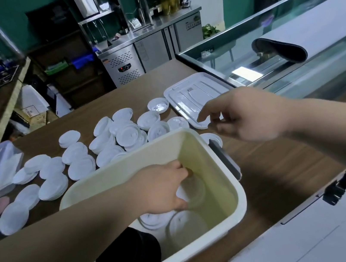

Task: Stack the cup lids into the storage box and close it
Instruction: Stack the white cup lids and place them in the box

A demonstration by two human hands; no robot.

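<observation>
Down inside cream rectangular plastic storage box [241,190], left hand [165,188] gripping round translucent white plastic cup lid [195,192], above more lids on box floor. Beside box, right hand [244,117] hovering over brown wooden worktop [276,171], fingers loosely spread, holding nothing. Just beyond right hand, flat white plastic box cover [193,95]. Beyond left hand, scattered white lids [127,135] on worktop.

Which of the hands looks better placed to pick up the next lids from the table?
Right. The right hand hangs open over the table, near the loose lids, while the left hand is down inside the box, gripping a stack.
</observation>
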